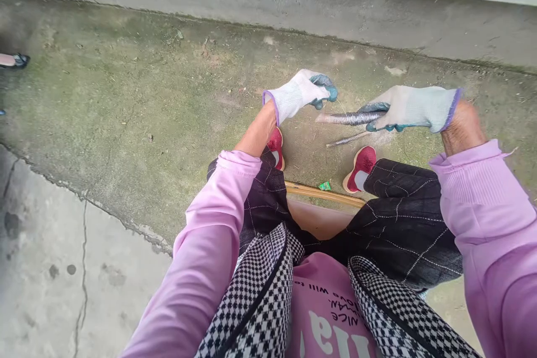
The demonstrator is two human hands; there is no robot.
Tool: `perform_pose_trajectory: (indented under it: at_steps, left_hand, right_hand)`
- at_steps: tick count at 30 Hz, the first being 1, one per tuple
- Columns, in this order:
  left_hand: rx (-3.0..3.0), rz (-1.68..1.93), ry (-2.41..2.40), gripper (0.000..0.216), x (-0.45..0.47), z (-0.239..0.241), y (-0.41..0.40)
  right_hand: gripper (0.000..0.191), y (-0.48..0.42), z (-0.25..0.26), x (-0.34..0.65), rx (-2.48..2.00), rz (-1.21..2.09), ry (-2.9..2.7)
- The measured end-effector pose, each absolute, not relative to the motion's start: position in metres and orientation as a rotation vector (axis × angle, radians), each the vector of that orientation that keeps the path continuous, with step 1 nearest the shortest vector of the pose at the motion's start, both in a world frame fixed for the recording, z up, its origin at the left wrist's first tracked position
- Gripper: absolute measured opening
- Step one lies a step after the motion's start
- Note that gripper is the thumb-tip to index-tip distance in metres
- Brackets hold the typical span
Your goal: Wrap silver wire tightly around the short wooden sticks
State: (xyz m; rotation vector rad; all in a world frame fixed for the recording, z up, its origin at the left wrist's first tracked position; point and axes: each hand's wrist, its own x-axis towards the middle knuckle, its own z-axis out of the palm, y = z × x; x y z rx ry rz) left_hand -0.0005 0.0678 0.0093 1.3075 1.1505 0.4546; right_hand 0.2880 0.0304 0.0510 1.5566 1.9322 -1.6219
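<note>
I sit with both arms stretched out over my knees, in white work gloves with grey-blue fingers. My right hand point(409, 109) is closed round a bundle of thin grey metal wire point(348, 118) that points left. My left hand point(306, 91) is closed in a pinch a little to the left of the bundle's tip, on a single thin strand point(342, 106) that runs from the bundle. A second, thinner bundle of wire point(346, 139) lies on the ground just below, between my red shoes point(361, 168).
The ground is mossy concrete point(126, 123) with a cracked paler slab at the lower left. A low concrete kerb and wall point(293, 5) run along the back. Another person's foot in a dark shoe point(14, 60) shows at the far left edge. A wooden stool rim point(323, 194) lies under my legs.
</note>
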Motion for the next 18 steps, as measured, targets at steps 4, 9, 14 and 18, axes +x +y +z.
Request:
perform_pose_trajectory:
  at_steps: [4, 9, 14, 18]
  left_hand:
    - [1.271, 0.472, 1.136, 0.017, 0.001, 0.013, 0.069]
    - [1.162, 0.502, 1.169, 0.024, 0.015, 0.020, 0.066]
    - [1.201, 0.520, 1.122, 0.011, 0.030, 0.032, 0.049]
    - [1.231, 0.495, 1.117, 0.007, 0.034, 0.040, 0.047]
  right_hand:
    - [0.029, 0.026, 0.064, 0.276, 1.503, -1.785, 1.933]
    - [0.038, 0.024, 0.084, 0.261, 1.807, -2.003, 1.938]
    - [0.046, 0.037, 0.068, 0.248, 2.263, -1.996, 2.030]
    - [0.060, 0.056, 0.056, 0.246, 2.353, -2.081, 1.997]
